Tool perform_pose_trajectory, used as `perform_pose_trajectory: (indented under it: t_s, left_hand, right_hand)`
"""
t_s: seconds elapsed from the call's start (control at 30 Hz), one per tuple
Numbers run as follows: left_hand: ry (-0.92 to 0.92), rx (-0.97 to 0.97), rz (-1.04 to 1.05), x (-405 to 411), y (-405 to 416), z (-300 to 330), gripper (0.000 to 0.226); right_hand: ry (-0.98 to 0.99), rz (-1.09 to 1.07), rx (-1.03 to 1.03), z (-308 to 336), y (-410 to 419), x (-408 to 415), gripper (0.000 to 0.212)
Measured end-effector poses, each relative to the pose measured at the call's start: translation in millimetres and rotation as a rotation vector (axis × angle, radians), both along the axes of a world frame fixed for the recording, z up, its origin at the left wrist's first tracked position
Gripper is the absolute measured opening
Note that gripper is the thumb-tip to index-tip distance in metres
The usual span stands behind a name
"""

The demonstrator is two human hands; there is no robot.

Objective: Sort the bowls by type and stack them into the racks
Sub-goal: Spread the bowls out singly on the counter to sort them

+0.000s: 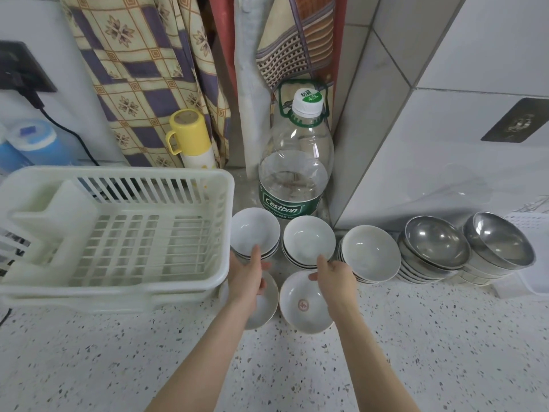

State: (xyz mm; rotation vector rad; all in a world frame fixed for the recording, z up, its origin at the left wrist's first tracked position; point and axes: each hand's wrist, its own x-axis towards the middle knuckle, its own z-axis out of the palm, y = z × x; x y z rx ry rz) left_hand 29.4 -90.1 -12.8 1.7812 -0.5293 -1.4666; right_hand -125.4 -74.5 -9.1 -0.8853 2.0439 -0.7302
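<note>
- Left hand reached fwd over a single white bowl on the speckled surface; fingers fairly straight, tips at the near rim of the left white stack. Grip spread, not closed on anything as far as could be seen.
- Right hand hovered over a second single bowl w/ red mark; fingers extended, tips touching or just short of the near rim of the middle white stack – couldn't tell which. Grip loose, pinching nothing.
- Third white stack stood just right of the middle one, tilted toward the camera.
- Two steel bowl stacks further right: near one beside the white stacks, far one touching it, both leaning.
- White plastic rack sat at left of the bowls, no bowls inside; its right wall just beside the left stack.
- Big clear water bottle, green label, stood behind the white stacks by the tiled corner.
- Yellow-lidded flask behind the rack, patterned cloth hanging above.
</note>
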Motion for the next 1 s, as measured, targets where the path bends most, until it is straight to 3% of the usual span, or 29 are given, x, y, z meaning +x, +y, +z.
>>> perform_pose_trajectory:
  t_s: [0.2,0.37,0.53,0.7,0.87,1.0]
  left_hand:
    - [0.073,0.035,0.072,2.3,-15.9,1.1,0.013]
    - [0.073,0.004,0.078,3.4,-17.1,-1.3,0.027]
    - [0.099,0.016,0.061,4.2,-17.7,4.7,0.021]
    - [0.116,0.027,0.070,2.8,-14.3,7.4,0.029]
    - [0.108,0.019,0.054,3.5,-10.2,14.7,0.072]
    - [0.135,0.025,0.082,4.6,-9.8,11.7,0.034]
  right_hand:
    - [-0.023,-0.064,0.020,-8.1,-12.9,5.6,0.034]
    - [-0.053,-0.138,-0.004,-11.0,-18.1,10.0,0.013]
    - [-0.059,-0.164,-0.031,-11.2,-17.3,13.3,0.012]
    - [-0.032,-0.157,-0.065,-10.0,-14.5,17.0,0.009]
    - [-0.035,-0.170,-0.091,-3.4,-15.9,21.9,0.011]
    - [-0.001,-0.176,-0.117,1.6,-14.6,26.0,0.014]
